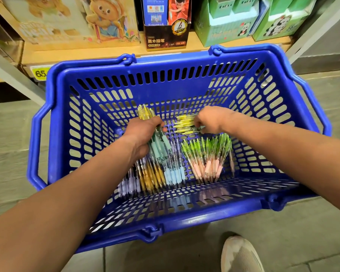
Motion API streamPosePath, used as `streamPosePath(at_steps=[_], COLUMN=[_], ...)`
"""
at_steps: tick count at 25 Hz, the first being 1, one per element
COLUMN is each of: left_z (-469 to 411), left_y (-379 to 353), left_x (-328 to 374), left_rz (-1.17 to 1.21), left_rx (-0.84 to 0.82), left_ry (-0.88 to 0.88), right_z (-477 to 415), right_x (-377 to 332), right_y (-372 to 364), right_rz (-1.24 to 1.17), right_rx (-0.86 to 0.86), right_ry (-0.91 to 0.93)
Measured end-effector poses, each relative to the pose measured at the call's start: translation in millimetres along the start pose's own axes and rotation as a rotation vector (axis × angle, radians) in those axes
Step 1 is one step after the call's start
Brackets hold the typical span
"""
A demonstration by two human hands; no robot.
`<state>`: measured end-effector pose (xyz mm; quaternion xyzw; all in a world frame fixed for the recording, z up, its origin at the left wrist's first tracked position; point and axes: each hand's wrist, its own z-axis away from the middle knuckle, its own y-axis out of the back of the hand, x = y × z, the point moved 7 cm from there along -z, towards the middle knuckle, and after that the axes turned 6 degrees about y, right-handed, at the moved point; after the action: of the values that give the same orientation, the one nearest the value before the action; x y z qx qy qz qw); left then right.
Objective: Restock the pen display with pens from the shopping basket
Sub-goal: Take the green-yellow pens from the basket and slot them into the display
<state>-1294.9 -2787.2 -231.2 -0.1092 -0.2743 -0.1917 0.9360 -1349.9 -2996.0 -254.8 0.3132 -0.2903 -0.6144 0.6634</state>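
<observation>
Several boxed goods, among them green panda-printed cartons and a black pencil box, stand on a pale wooden shop shelf beyond both hands. Under the arms lies a grey tiled floor, with a beige fabric shoe below the right forearm. A blue slotted plastic shopping basket sits on the floor, surrounding both hands. The left hand reaches down into it, fingers wrapped round a bundle of clear pens with yellow tops and teal grips. Nearer the person than that hand lie loose pens with orange, pale blue and lilac grips. The right hand bends at the wrist, fingers curled down onto a small heap of yellow pens; whether it grips them cannot be told. Just below it rests a fan of green-topped, pink-gripped pens.
</observation>
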Motion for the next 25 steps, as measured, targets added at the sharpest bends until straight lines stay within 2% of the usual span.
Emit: streamPosePath(at_steps=[10, 13, 18, 20, 23, 25], left_z=[2, 4, 4, 4, 5, 6], left_y=[-7, -8, -8, -7, -8, -9], left_x=[1, 0, 1, 1, 0, 0], left_rz=[0.067, 0.048, 0.036, 0.035, 0.039, 0.03], left_rx=[-0.079, -0.096, -0.083, -0.063, -0.068, -0.071], left_ry=[0.009, 0.02, 0.021, 0.013, 0.015, 0.011], right_z=[-4, -4, 1, 3, 10, 18], right_x=[-18, -15, 0, 4, -2, -12], right_y=[-20, -20, 9, 22, 37, 36], right_rz=[0.318, 0.296, 0.056, -0.115, -0.52, -0.983], right_rx=[-0.043, -0.065, -0.006, 0.052, 0.209, 0.227], right_ry=[0.044, 0.002, 0.012, 0.01, 0.031, 0.021])
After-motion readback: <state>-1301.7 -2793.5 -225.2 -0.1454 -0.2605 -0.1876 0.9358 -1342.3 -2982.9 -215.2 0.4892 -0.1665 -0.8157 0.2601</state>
